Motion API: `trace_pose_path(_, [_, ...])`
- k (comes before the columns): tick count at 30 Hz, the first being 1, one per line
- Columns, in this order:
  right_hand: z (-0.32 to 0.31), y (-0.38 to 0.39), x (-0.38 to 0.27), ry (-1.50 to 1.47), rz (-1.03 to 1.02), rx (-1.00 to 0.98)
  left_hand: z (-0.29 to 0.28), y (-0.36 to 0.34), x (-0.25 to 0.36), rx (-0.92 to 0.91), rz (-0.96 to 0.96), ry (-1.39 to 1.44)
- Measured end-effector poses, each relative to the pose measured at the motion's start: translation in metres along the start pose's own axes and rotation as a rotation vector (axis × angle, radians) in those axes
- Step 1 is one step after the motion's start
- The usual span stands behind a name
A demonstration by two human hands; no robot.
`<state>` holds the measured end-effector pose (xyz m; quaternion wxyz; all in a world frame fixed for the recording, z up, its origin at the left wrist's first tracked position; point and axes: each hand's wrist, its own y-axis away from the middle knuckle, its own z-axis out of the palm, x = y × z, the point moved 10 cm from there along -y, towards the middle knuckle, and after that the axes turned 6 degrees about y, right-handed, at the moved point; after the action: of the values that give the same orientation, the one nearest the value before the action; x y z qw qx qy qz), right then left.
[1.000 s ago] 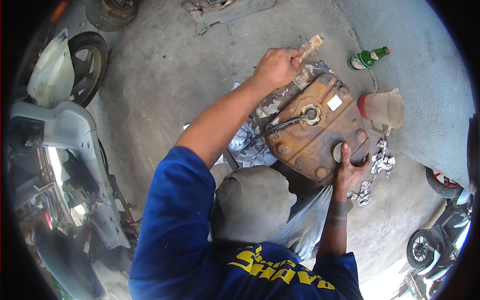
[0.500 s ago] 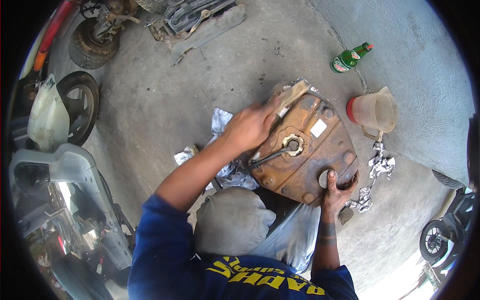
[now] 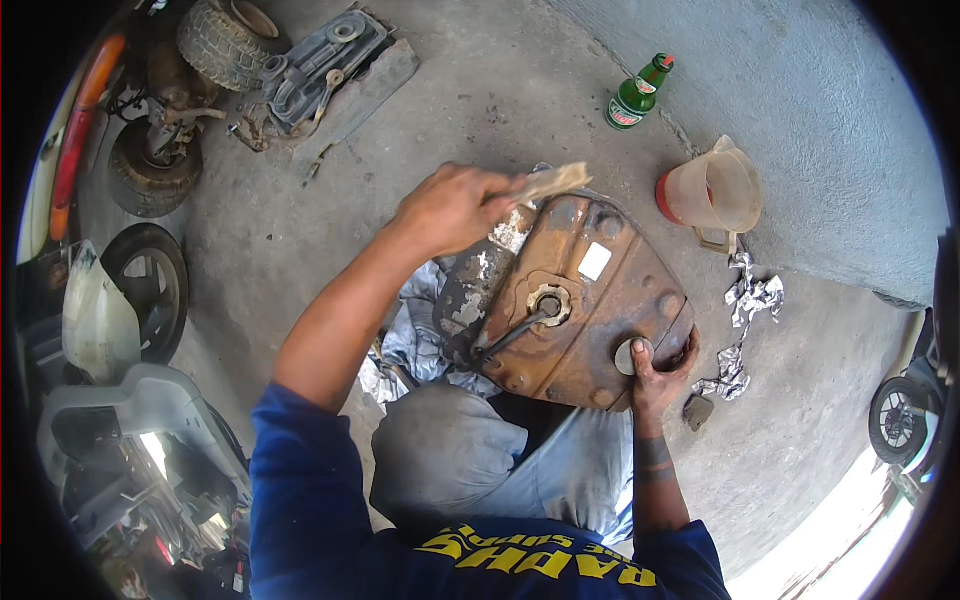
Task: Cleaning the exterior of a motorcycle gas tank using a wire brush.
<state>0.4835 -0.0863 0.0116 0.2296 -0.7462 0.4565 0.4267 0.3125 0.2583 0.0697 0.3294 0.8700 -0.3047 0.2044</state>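
Note:
My left hand (image 3: 450, 208) is closed on a pale flat wooden tool (image 3: 552, 181), slightly blurred, over the upper left of a rusty metal tank (image 3: 585, 300). The tank's left side (image 3: 465, 275) is dark with flaking white patches. On its top are a white sticker (image 3: 595, 261), a notched ring (image 3: 549, 306) with a dark bar running down-left from it, and a round metal disc (image 3: 633, 357). My right hand (image 3: 660, 376) grips the tank's lower right edge, thumb against the disc. My grey-clad leg (image 3: 440, 450) is just below the tank.
A green bottle (image 3: 633, 96), red-based jug (image 3: 712, 195) and crumpled foil (image 3: 752, 295) are right, beside a wall (image 3: 840, 160). Crumpled cloth (image 3: 420, 305) lies left of the tank. Tyres (image 3: 222, 50), metal parts (image 3: 330, 75) and scooter bodywork (image 3: 140, 420) are left, a motorbike (image 3: 900, 415) far right.
My left hand and the wooden tool dropped onto the tank's upper left, then shifted back up-left. My right hand keeps its grip. The whole view has shifted, showing more floor parts at top left.

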Motion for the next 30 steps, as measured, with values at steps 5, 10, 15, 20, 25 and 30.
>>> trace_pose_path(5, [-0.003, 0.000, 0.005, -0.011, -0.015, 0.057, -0.012, -0.066, 0.080, 0.096, 0.489, -0.102])
trace_pose_path(10, [-0.001, -0.003, 0.001, -0.017, 0.021, 0.031, -0.067, -0.054, 0.039, -0.278, 0.226, -0.078])
trace_pose_path(15, [-0.001, -0.002, 0.009, -0.005, -0.047, 0.014, 0.015, -0.080, 0.088, -0.166, 0.289, -0.038])
trace_pose_path(20, [-0.003, -0.002, 0.003, -0.032, -0.014, 0.023, -0.043, -0.070, 0.093, -0.266, 0.363, -0.276])
trace_pose_path(25, [0.010, -0.001, -0.005, 0.024, -0.046, -0.003, -0.016, -0.059, 0.065, -0.097, 0.378, -0.211])
trace_pose_path(30, [0.008, -0.004, 0.022, -0.098, -0.071, -0.039, -0.040, -0.055, 0.098, -0.122, 0.473, -0.305])
